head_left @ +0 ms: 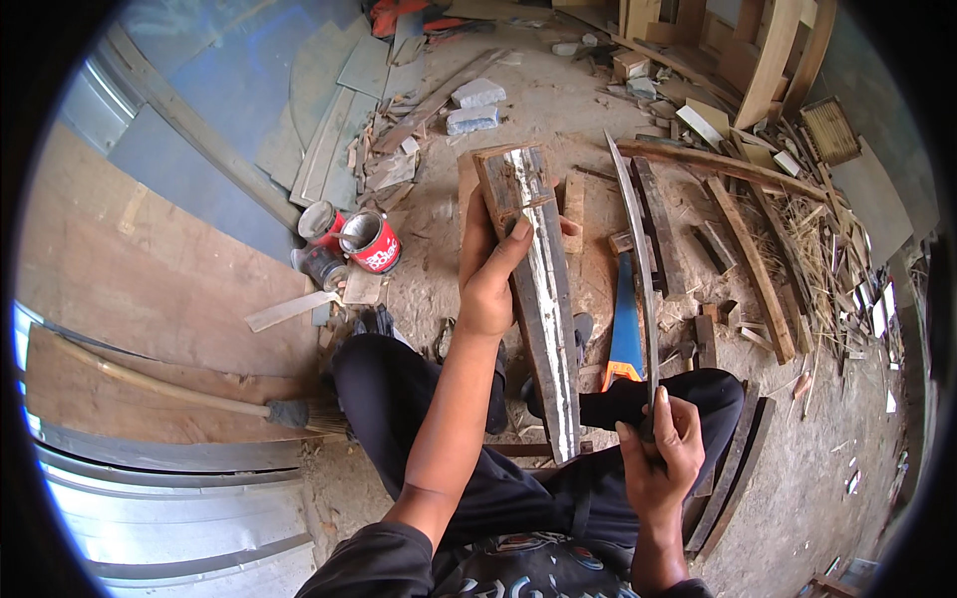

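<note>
My left hand (488, 289) is wrapped around the upper part of a dark wooden beam (558, 369), its thumb lying on the face. A rough white stripe runs down that face, and the beam's lower end reaches my lap. In my right hand (663, 453), above my right knee, is a machete (643, 269) with a long, narrow blade pointing up and away. The fingers hide its handle. The blade stands apart from the beam, to its right. Behind it on the floor lies a handsaw (625, 324) with a blue blade and an orange handle.
Red paint cans (375, 242) stand at the left, near a broom (179, 384). Wooden bars (753, 269) and straw (773, 224) litter the right side. Pale blocks (474, 120) lie farther off. Wooden frames (768, 60) lean at the far right.
</note>
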Available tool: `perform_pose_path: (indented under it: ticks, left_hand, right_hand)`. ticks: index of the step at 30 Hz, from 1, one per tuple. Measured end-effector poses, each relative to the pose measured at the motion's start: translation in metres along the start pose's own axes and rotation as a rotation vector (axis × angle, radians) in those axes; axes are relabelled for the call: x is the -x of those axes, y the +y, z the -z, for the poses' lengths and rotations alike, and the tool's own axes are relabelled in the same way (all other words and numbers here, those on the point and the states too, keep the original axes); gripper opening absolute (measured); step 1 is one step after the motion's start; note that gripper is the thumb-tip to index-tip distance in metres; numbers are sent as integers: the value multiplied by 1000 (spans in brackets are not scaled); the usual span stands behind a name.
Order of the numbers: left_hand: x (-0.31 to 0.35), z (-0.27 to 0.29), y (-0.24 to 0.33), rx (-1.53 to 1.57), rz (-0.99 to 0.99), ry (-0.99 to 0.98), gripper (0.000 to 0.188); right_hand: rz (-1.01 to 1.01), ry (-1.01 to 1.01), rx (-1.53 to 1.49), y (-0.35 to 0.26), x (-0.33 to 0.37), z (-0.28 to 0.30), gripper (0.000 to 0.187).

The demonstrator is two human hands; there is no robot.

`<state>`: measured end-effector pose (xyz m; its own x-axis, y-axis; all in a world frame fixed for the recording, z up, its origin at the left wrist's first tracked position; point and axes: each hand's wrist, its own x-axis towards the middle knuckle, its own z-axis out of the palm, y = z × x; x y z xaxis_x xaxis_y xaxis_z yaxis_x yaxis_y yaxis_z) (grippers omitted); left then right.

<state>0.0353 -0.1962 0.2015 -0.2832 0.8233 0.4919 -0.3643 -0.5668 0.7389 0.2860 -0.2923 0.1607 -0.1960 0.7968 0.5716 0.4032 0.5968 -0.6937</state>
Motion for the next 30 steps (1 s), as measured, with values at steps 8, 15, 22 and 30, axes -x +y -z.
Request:
perform_pose_path:
  ticks: [8,15,22,30]
  left_hand:
    - [0,8,-1,-66,13,59,52]
    - [-1,0,-1,-118,-50,31,52]
    - [4,9,-1,-167,-33,89,48]
    - [7,-3,-19,-892,-242,191,76]
  right_hand:
    - [-54,-66,-3,-5,7,-3,63]
    - [-45,-116,53,-9,4,-4,61]
    - [-85,-143,49,-12,1,-7,61]
    - [-461,-64,-293,-12,11,-20,56]
